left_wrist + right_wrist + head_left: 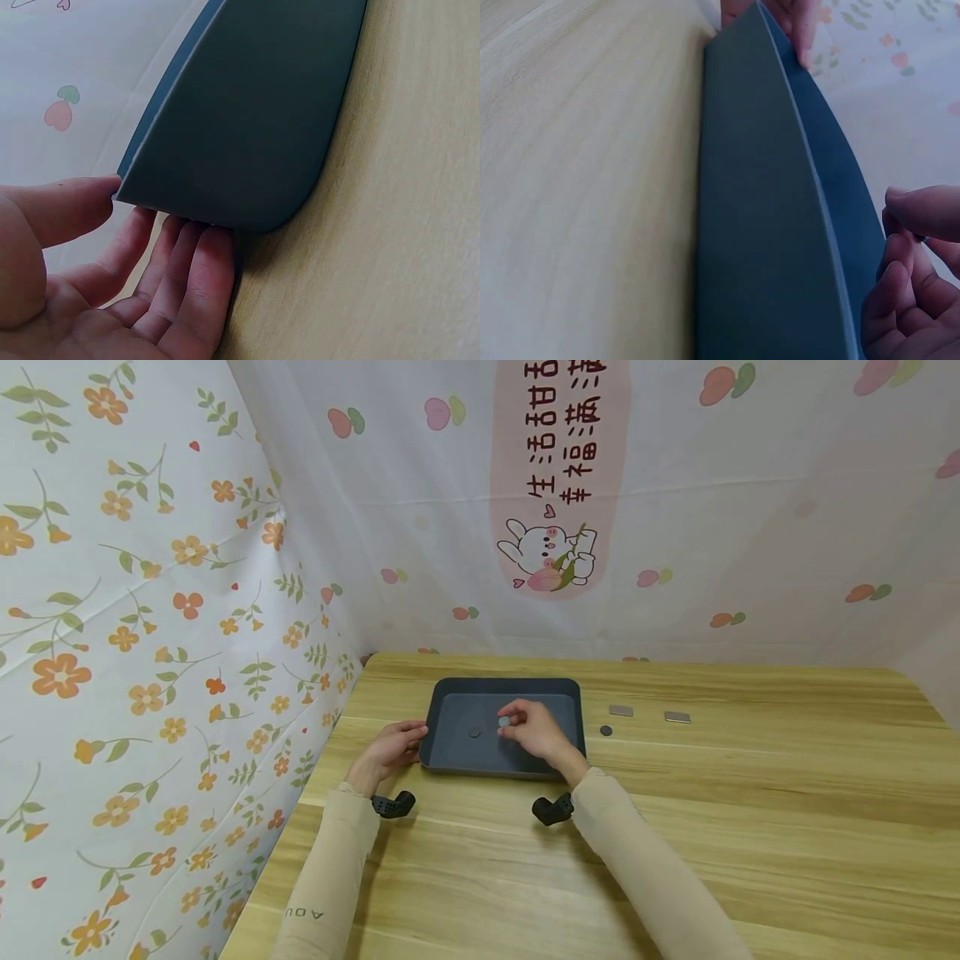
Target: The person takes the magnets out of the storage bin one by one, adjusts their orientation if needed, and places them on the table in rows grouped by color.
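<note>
A dark blue-grey rectangular tray [456, 758] lies on the table. My left hand [390, 752] holds its left end; in the left wrist view the thumb [71, 210] is at the rim and the fingers [206, 277] bear on the outer wall. Over the tray's inside, my right hand [536, 731] pinches a small pale round disc [504, 722] between thumb and fingertips. That disc is mostly hidden by the fingers in the right wrist view. Left of it, a second small grey disc [474, 732] lies on the tray's floor.
Right of the tray, a dark round disc [606, 730] lies on the wooden table [750, 827]. Two small flat rectangular pieces, one nearer [620, 711] and one farther right [677, 717], lie beyond it. Patterned cloth [435, 527] hangs behind and at the left.
</note>
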`<action>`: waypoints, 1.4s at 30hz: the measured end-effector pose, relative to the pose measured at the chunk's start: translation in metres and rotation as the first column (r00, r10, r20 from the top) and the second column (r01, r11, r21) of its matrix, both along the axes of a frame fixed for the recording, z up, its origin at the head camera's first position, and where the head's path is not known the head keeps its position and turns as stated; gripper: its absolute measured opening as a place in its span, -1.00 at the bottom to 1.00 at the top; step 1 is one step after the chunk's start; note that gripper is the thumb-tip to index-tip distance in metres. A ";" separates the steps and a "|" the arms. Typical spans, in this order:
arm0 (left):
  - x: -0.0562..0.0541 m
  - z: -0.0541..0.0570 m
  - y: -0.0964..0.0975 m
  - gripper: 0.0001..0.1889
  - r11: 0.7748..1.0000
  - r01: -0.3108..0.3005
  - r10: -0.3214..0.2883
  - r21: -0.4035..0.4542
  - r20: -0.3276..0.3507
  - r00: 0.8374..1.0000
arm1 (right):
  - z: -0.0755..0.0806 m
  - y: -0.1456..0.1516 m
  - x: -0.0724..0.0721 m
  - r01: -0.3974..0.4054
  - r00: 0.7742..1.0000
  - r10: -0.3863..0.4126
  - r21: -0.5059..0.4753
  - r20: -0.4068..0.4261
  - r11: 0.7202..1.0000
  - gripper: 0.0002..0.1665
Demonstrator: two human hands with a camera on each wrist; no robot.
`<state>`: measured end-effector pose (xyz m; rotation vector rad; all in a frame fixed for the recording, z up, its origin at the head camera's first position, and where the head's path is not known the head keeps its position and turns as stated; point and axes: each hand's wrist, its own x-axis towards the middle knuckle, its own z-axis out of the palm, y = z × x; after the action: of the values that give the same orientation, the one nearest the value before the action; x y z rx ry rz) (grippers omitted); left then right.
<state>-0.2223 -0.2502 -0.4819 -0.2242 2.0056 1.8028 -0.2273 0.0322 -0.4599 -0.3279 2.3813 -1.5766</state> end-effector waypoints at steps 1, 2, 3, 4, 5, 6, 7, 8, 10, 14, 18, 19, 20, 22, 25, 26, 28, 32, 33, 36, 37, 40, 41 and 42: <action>0.000 0.000 -0.001 -0.46 1.000 0.005 -0.005 0.003 -0.008 1.000 | 0.001 0.001 0.000 0.000 1.000 0.000 0.002 -0.005 1.000 -0.63; 0.000 -0.002 -0.003 -0.44 0.999 0.023 -0.022 0.030 -0.025 0.999 | 0.002 0.003 0.000 0.000 1.000 0.000 0.003 -0.008 1.000 -0.62; 0.000 -0.002 -0.004 -0.42 0.999 0.028 -0.027 0.036 -0.030 0.999 | 0.003 0.004 0.000 0.000 1.000 0.000 0.005 -0.011 1.000 -0.62; 0.000 -0.002 -0.005 -0.41 0.999 0.034 -0.033 0.038 -0.035 0.999 | 0.004 0.006 0.000 0.001 1.000 -0.001 0.008 -0.017 1.000 -0.62; 0.000 -0.003 -0.005 -0.40 0.998 0.038 -0.037 0.039 -0.040 0.999 | 0.005 0.007 0.001 0.002 1.000 -0.001 0.012 -0.024 1.000 -0.62; 0.000 -0.002 -0.005 -0.41 0.999 0.035 -0.034 0.033 -0.037 0.999 | 0.005 0.008 0.001 0.003 1.000 -0.002 0.017 -0.031 1.000 -0.62; 0.000 -0.002 -0.004 -0.42 0.999 0.031 -0.030 0.027 -0.032 0.999 | 0.006 0.009 0.001 0.004 0.999 -0.003 0.022 -0.038 1.000 -0.62; -0.001 -0.002 -0.004 -0.43 0.999 0.027 -0.026 0.020 -0.028 0.999 | 0.007 0.011 0.001 0.005 0.999 -0.004 0.026 -0.044 1.000 -0.61; -0.001 -0.001 -0.001 -0.46 1.000 0.002 -0.003 -0.015 -0.004 1.000 | 0.009 0.013 0.002 0.006 0.998 -0.004 0.034 -0.058 0.999 -0.61; -0.001 0.002 0.001 -0.47 1.000 -0.013 0.014 -0.018 0.024 1.000 | 0.012 0.018 0.002 0.007 0.998 -0.005 0.035 -0.067 0.999 -0.64; -0.002 0.003 0.001 -0.47 1.000 -0.015 0.016 -0.013 0.039 0.999 | 0.015 0.023 0.003 0.017 0.997 -0.015 0.026 -0.079 1.000 -0.67; -0.002 0.003 0.000 -0.47 1.000 -0.013 0.013 -0.015 0.040 0.999 | 0.016 0.024 0.003 0.019 0.996 -0.017 0.024 -0.086 1.000 -0.67; -0.002 0.002 0.001 -0.48 1.000 -0.012 0.013 -0.017 0.042 0.999 | 0.017 0.025 0.003 0.021 0.996 -0.019 0.022 -0.090 1.000 -0.67; -0.002 0.002 0.001 -0.48 1.000 -0.014 0.015 -0.020 0.039 0.999 | 0.017 0.028 0.003 0.030 0.994 -0.027 0.022 -0.107 0.999 -0.67; 0.000 0.001 0.000 -0.47 1.000 -0.004 0.004 -0.014 0.015 1.000 | 0.018 0.032 0.002 0.037 0.991 -0.034 0.017 -0.128 0.999 -0.67; 0.000 0.000 -0.003 -0.48 1.000 0.015 -0.015 0.018 -0.006 1.000 | 0.019 0.034 0.002 0.040 0.990 -0.038 0.013 -0.134 0.999 -0.68; 0.000 -0.001 -0.004 -0.47 0.999 0.021 -0.021 0.026 -0.017 1.000 | 0.019 0.038 0.001 0.042 0.989 -0.040 0.005 -0.144 0.999 -0.68; 0.000 0.000 -0.002 -0.48 1.000 0.014 -0.014 0.017 -0.006 1.000 | 0.020 0.044 0.001 0.045 0.988 -0.045 -0.005 -0.146 0.999 -0.68; 0.000 0.002 0.001 -0.47 1.000 -0.005 0.005 -0.012 0.011 1.000 | 0.020 0.046 0.001 0.048 0.989 -0.048 -0.004 -0.141 0.999 -0.68; 0.000 0.002 0.002 -0.48 1.000 -0.019 0.019 -0.023 0.017 1.000 | 0.020 0.050 0.001 0.064 0.990 -0.063 0.009 -0.127 0.998 -0.68; 0.000 0.002 0.002 -0.48 1.000 -0.019 0.019 -0.025 0.014 1.000 | 0.020 0.052 0.001 0.069 0.990 -0.067 0.014 -0.127 0.998 -0.68; 0.001 0.001 0.000 -0.46 1.000 -0.002 0.002 -0.010 -0.008 1.000 | 0.020 0.056 0.001 0.077 0.987 -0.071 0.038 -0.142 0.996 -0.68; 0.002 0.001 -0.001 -0.45 1.000 0.007 -0.007 -0.003 -0.017 1.000 | 0.020 0.057 0.001 0.080 0.987 -0.073 0.040 -0.147 0.996 -0.68; 0.003 0.001 -0.002 -0.44 0.999 0.024 -0.023 0.023 -0.031 0.999 | 0.021 0.059 0.001 0.081 0.985 -0.073 0.043 -0.153 0.996 -0.68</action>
<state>-0.2197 -0.2524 -0.4811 -0.1658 1.9985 1.8252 -0.2264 0.0911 -0.4392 -0.3616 2.5725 -1.5752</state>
